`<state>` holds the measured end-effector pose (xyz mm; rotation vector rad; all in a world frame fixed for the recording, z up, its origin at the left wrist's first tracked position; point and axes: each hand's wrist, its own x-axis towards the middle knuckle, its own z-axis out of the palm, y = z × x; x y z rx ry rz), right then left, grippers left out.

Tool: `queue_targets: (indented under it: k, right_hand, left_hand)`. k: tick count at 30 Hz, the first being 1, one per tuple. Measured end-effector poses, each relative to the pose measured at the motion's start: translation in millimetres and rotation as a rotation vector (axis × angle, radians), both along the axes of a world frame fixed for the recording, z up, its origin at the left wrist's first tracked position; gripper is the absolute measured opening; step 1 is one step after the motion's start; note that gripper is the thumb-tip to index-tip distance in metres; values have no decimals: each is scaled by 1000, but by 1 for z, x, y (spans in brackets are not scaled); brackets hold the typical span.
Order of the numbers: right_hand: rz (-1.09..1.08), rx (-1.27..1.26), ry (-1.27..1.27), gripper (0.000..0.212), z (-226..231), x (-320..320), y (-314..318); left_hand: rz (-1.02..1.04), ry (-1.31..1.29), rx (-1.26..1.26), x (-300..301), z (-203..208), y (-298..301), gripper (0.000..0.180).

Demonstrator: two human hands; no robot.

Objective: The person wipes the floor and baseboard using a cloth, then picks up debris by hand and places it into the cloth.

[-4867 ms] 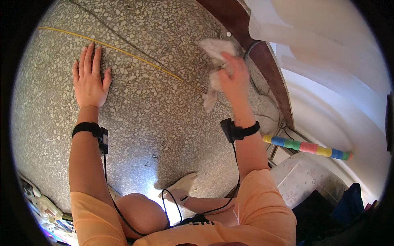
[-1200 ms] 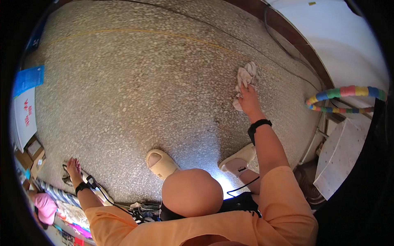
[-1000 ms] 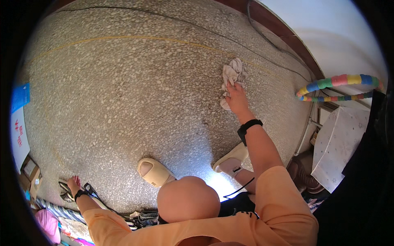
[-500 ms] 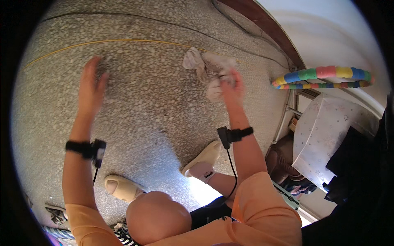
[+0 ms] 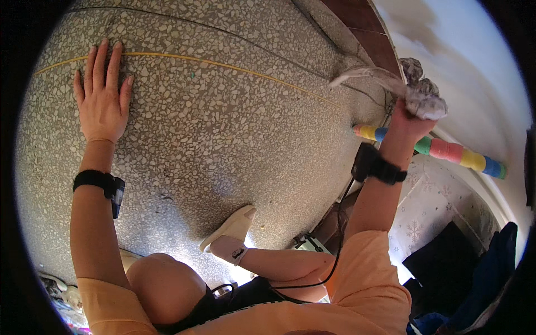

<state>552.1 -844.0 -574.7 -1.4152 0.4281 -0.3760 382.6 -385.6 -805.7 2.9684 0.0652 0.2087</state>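
Observation:
My left hand (image 5: 102, 109) lies palm down with fingers spread on the speckled stone floor (image 5: 212, 123), its fingertips reaching the thin yellow cable (image 5: 195, 60). At the right, my right hand (image 5: 411, 121) is closed around a crumpled, greyish-white cloth (image 5: 427, 100). One long end of that cloth trails off to the left, above the floor's edge. Most of the fingers on this hand are hidden by its bunched folds. Both wrists wear black straps with small black devices.
Beneath my right wrist is a multicoloured ring (image 5: 446, 151) by the white wall (image 5: 474, 84). A white cover with snowflakes (image 5: 416, 223) and black fabric (image 5: 441, 262) stand at the right. Dark cables (image 5: 223, 33) cross the far floor. My slippered foot (image 5: 231, 229) rests nearby.
My right hand has swung right with the cloth, from over the floor to beside the wall. My left hand has moved slightly left and forward and now lies flat.

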Motion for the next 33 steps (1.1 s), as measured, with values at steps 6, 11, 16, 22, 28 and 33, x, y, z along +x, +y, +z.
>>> queue_targets:
  k: [6,11,16,22,28,33]
  right_hand:
    - [127,-190,208,40,-82,-28,-65]
    - [139,-1460,637,63,-204,-24,-56]
    - [172,-1527,825,47,-187,-14,-59]
    - [246,-1170,-227,24,-130,-12,120]
    - [752,-1481,-337,37,-152,26,365]
    - [535,-2338,401,42,-172,43,430]
  left_hand:
    - [10,12,-1,6,6,-7,51]
    - [11,75,12,7,13,-8,53]
    - [12,84,-12,6,8,-10,53]
    - [8,140,35,8,18,-2,54]
    - [1,150,12,12,19,-13,55]
    - [9,185,7,7,22,-7,57]
